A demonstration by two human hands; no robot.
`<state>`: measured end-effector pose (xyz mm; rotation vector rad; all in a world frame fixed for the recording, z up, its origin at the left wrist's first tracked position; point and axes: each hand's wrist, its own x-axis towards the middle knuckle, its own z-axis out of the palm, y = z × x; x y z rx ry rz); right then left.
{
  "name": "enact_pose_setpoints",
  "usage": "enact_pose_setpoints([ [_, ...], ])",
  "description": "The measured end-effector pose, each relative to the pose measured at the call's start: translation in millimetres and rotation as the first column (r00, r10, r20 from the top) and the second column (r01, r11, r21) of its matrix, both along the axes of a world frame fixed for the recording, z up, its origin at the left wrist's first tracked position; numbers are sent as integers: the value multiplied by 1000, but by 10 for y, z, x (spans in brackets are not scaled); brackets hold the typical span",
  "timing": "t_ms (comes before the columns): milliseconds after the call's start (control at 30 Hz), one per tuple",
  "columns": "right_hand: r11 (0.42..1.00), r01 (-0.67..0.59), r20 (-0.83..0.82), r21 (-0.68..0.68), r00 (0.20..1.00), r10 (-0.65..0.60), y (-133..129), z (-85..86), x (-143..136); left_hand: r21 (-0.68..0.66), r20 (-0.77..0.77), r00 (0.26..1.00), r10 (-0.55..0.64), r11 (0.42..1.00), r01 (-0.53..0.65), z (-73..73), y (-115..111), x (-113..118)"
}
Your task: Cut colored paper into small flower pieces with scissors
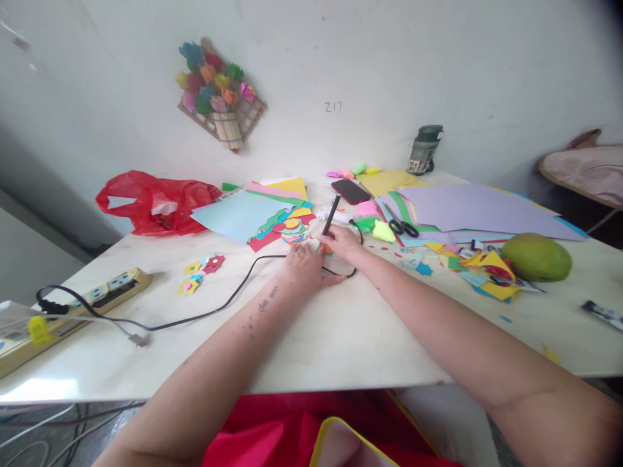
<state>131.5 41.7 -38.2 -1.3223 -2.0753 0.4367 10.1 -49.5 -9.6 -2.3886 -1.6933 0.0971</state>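
My right hand [341, 242] is closed around a black pen [331, 215], held upright just above the table. Beside it, my left hand [305, 264] lies flat on the tabletop with its fingers stretched and thumb out. A small orange and green paper piece [325, 249] shows between the two hands, mostly covered. Just past my left fingers are layered cut-paper shapes [292, 224] in several colours and a red paper piece [260, 244]. Behind the pen hand lies a white object [339, 216], partly hidden, with a black cord [253, 267] near it.
Paper flowers [214, 263] lie left, near a power strip [117, 285] and a red plastic bag [156, 201]. Toward the right are black-handled scissors [403, 227], purple paper sheets [467, 206], paper scraps [491, 272] and a green mango-like fruit [536, 257]. A phone [350, 191] and bottle [425, 150] stand behind.
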Motion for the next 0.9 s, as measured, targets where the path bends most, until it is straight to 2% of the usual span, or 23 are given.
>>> enact_pose_setpoints([
  [167, 1000, 6, -10, -4, 1000, -7, 18, -15, 3, -41, -29, 999, 18, 999, -19, 42, -13, 24],
  [433, 1000, 24, -36, 3, 999, -24, 23, -9, 1, 7, 8, 1000, -3, 1000, 3, 2, 5, 0],
  [633, 999, 34, -54, 13, 998, -33, 43, -24, 0, -48, -21, 999, 25, 999, -26, 45, -16, 20],
  [900, 998, 60, -56, 26, 997, -58, 67, -34, 10, -24, -4, 1000, 14, 1000, -14, 41, -20, 18],
])
